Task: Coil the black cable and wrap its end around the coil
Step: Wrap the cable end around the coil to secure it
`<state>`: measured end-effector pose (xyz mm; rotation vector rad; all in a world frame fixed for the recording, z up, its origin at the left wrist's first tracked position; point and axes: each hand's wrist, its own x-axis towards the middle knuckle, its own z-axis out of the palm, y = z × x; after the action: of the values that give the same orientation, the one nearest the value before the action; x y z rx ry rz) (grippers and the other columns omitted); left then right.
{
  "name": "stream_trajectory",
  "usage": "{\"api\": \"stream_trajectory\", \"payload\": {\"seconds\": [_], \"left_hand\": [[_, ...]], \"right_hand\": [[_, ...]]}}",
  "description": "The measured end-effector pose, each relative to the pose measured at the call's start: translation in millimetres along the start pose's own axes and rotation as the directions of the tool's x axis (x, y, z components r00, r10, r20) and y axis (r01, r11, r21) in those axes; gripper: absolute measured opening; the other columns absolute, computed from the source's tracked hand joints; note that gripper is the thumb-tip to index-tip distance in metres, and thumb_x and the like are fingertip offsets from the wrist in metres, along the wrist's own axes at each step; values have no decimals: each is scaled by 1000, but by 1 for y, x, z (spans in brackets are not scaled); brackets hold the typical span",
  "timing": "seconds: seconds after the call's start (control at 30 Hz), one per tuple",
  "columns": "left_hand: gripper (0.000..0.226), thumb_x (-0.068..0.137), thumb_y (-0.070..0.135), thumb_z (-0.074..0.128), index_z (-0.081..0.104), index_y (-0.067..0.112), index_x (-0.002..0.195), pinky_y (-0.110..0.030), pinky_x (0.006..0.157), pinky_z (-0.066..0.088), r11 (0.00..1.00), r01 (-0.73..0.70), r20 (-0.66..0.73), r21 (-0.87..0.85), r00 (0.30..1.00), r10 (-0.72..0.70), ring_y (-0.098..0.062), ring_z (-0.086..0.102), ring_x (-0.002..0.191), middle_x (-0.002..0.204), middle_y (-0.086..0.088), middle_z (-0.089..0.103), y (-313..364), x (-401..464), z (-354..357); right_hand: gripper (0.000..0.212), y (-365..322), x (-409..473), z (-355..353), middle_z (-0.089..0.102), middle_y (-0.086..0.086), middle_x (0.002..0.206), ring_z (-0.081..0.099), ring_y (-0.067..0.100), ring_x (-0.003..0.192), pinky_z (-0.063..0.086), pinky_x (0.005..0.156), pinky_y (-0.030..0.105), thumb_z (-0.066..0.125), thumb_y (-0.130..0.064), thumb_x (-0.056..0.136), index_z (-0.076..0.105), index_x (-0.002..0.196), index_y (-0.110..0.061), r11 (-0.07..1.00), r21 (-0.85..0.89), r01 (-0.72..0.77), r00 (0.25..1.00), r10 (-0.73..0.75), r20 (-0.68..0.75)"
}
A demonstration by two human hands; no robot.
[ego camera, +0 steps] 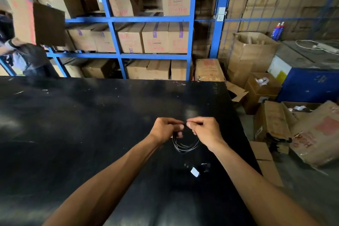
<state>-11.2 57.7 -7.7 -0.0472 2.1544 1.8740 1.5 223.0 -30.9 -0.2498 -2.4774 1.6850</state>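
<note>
Both arms reach forward above the black desk (73,115). The left hand (166,129) has its grip closed on the black cable (185,147) coil. At 3 o'clock from it, almost touching, the right hand (205,130) pinches the cable's top. The loops hang between both wrists.

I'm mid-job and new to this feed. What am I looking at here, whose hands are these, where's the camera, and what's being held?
There is no machine: a person works bare-handed, and the single picture comes from a camera on their head, looking forward and down. The left hand and right hand meet above a black table, each with a closed grip on a thin black cable whose loops hang below them. A small white-tagged item lies on the table nearer the person; I cannot tell what it is. Behind stand blue shelves of cardboard boxes.
</note>
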Motion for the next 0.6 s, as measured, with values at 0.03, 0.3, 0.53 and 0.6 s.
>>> {"api": "stream_trajectory", "payload": {"seconds": [0.03, 0.3, 0.53, 0.6], "left_hand": [[18, 89, -11, 66, 69, -14, 107, -24, 55, 61, 999, 24, 3, -36, 1000, -24, -16, 60, 49, 63, -12, 62, -3, 0, 2], [10, 91, -11, 61, 68, -6, 95, -19, 45, 49, 994, 44, -53, 103, 998, -39, -10, 50, 42, 57, -8, 54, -63, 11, 26], [14, 89, -11, 61, 69, 1, 89, -18, 42, 45, 984, 134, -164, 121, 980, -114, -12, 50, 41, 56, -6, 57, -122, 30, 17], [14, 89, -11, 61, 68, 0, 89, -18, 42, 46, 982, 154, -186, 109, 974, -132, -12, 51, 42, 57, -6, 58, -134, 36, 14]], "right_hand": [[11, 3, -1, 0, 69, -12, 63, 59, -4, 46, 50, 61, 16, 79, -7, 87, 84, 95, -14, 1000, 17, -12, 1000, 12, 6], [15, 52, -13, -1, 77, 11, 92, 72, 19, 85, 62, 79, 30, 70, 0, 93, 78, 106, -5, 928, 262, -266, 955, 216, 205], [20, 126, -18, -16, 77, 0, 96, 75, 19, 90, 61, 82, 30, 73, -12, 86, 80, 101, -21, 918, -226, -325, 909, 369, 193], [23, 143, -19, -11, 74, -3, 95, 73, 18, 96, 56, 83, 25, 72, -11, 85, 80, 106, -19, 869, -433, -239, 890, 374, 260]]}}
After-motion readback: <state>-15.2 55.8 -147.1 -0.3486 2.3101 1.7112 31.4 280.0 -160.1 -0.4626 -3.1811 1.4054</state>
